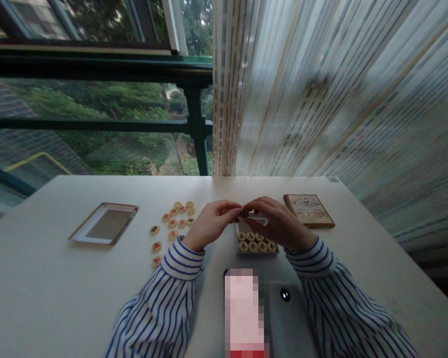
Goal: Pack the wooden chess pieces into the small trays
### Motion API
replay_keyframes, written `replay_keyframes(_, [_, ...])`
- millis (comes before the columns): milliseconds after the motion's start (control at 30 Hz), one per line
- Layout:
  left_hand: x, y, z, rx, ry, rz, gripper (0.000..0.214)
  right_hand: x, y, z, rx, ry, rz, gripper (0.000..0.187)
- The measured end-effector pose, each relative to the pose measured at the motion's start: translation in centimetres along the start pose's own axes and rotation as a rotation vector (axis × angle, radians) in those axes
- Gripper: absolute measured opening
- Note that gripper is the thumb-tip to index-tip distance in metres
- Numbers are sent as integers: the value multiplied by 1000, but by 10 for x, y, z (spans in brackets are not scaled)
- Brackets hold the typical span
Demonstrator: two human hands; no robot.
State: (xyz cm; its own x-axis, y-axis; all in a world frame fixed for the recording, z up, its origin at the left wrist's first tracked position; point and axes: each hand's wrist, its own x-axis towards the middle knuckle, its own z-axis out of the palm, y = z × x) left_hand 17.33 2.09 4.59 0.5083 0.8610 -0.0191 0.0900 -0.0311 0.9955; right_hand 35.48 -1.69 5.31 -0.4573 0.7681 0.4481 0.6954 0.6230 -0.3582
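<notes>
A round Chinese chess piece with a dark mark is pinched between the fingertips of my left hand and my right hand, which meet over the far part of a small box. Rows of wooden Chinese chess pieces with black characters lie in the near part of that box. My right hand hides some of the box and its pieces. Left of my left hand, loose Chinese chess pieces are scattered on the white table, most with red characters, a few blank side up.
A shallow rectangular lid or tray lies at the left. A flat box or booklet with Chinese writing is at the right. Nearest me are a pixelated object and a grey device. Window railing and a curtain stand behind the table.
</notes>
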Motion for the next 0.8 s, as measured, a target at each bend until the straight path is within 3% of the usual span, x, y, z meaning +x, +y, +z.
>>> replay_keyframes(233, [-1,-1,-3,49,-64,0,27,-3,3,1,6,-1,-10,19])
replay_keyframes(800, [0,-6,-4,31,-48,18,27,-5,5,2,26,0,2,19])
